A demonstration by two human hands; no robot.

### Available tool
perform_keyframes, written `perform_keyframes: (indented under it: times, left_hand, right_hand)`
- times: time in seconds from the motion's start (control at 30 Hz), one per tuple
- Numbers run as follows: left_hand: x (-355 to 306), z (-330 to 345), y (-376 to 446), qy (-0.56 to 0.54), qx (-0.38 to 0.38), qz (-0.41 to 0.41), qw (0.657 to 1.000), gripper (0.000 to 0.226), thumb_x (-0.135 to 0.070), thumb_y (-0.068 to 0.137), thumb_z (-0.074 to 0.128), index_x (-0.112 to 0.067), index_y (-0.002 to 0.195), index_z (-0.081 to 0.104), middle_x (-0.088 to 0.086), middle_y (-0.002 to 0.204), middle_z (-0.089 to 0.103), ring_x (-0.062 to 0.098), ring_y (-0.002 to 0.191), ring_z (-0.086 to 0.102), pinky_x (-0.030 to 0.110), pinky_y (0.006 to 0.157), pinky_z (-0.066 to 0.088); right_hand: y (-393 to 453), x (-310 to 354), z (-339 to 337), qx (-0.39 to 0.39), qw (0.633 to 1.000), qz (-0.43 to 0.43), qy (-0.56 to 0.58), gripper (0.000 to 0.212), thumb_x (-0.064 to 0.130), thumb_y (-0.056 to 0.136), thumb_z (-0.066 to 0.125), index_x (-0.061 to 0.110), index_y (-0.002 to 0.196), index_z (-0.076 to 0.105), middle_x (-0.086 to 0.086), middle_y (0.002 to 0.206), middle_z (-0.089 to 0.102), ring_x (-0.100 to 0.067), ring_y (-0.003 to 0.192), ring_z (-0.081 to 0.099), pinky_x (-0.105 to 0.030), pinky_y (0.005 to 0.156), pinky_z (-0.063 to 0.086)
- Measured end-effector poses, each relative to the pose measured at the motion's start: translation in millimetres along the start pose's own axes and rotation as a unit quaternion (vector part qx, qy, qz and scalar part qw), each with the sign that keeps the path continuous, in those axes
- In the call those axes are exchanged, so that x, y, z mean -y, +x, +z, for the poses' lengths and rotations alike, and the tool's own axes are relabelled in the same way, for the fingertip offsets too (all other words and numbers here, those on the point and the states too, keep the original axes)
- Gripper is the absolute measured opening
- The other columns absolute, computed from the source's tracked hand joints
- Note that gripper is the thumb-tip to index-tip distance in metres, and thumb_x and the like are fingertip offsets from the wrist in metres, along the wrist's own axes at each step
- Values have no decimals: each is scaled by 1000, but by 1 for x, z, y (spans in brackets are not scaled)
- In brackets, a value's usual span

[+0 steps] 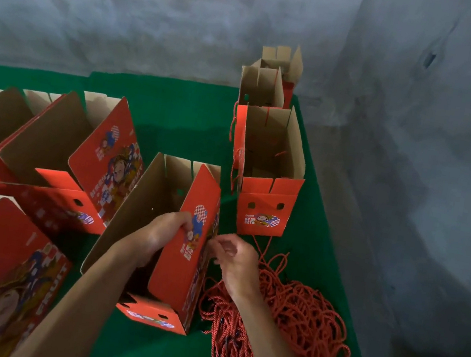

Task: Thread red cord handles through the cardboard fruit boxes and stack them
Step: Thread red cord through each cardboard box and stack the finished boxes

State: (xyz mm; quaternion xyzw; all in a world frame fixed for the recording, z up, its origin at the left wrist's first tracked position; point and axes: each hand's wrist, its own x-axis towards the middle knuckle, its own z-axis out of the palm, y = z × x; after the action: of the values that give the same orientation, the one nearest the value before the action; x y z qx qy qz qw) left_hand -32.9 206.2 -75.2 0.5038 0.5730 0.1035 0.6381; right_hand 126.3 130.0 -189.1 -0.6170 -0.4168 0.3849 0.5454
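On the left of the green worktop (pixel 177 107) wait unthreaded boxes (pixel 57 144). The left hand (pixel 163 235) grips the centre box (pixel 170 229) wall, likely steadying it, while the right hand (pixel 233 261) pinches cord against it, above the cord heap (pixel 291 326). Finished boxes (pixel 268 159) stand rightward.

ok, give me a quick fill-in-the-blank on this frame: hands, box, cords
1. The left hand grips the red side panel of the open box at its ____ edge.
2. The pile of loose cords lies on a ____ cloth.
3. The cord pile sits on the ____ side of the held box.
4. The right hand works on the ____ of that panel.

Missing words: top; green; right; outside
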Motion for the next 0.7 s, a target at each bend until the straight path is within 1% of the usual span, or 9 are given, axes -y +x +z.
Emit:
perform_keyframes:
  times: [0.1,0.2,0.27,0.33,0.4,0.5,0.57,0.63,0.7]
  left_hand:
    - [-5,-2,1,23,6,5,1000,38,-26,79,56,-4,107,68,16,86,78,35,80,72,36,73,56]
    - [-4,-5,2,34,24,21,999,26,-23,84,54,-9,103,65,10,80,78,30,79,73,32,67,53]
    - [-4,-6,1,45,39,30,998,23,-22,85,53,-10,101,66,8,79,78,29,80,73,32,66,52]
    - [-4,-7,0,52,59,27,997,30,-23,84,52,-9,107,65,15,93,77,35,92,71,39,78,56]
    - [-6,-5,-5,56,83,22,995,45,-27,75,54,-4,113,63,22,106,73,39,98,68,44,90,53]
    - [-12,5,-14,30,104,47,993,55,-27,61,51,-4,111,59,21,100,65,33,88,62,38,80,51]
    - [-15,8,-16,30,125,76,989,53,-28,65,50,-10,114,58,19,99,62,32,91,60,44,86,51]
    - [-15,7,-13,42,139,93,985,57,-33,70,52,-12,123,56,23,109,64,38,102,62,54,100,48]
    - [-17,6,-13,46,131,87,986,58,-46,72,56,-17,122,61,22,119,67,39,114,63,57,107,45]
  right_hand:
    - [4,5,5,-20,999,7,-30,12,29,98,71,28,86,74,4,83,76,-13,77,73,-37,75,61]
    - [5,12,11,-48,998,24,-27,18,27,102,67,15,91,74,3,79,74,-5,71,70,-22,66,54]
    - [6,14,16,-75,996,39,13,20,22,102,66,6,93,73,2,77,73,-4,68,67,-18,64,51]
    - [8,17,22,-88,993,58,57,22,18,102,66,-1,93,72,-1,77,70,-5,67,65,-18,64,50]
    - [11,18,24,-96,989,73,83,25,18,102,65,-4,94,72,-4,78,69,-5,66,63,-20,66,50]
    - [20,17,24,-91,990,86,65,27,22,103,64,0,90,73,-3,77,70,-8,68,63,-27,68,50]
    - [29,15,19,-88,991,91,51,30,25,103,64,3,85,74,0,72,70,-10,67,62,-33,70,49]
    - [36,16,18,-82,991,93,52,31,26,102,65,3,83,75,2,70,70,-9,64,62,-33,69,50]
    - [40,17,18,-81,991,93,53,30,26,102,65,3,85,76,1,71,72,-9,64,64,-33,68,51]
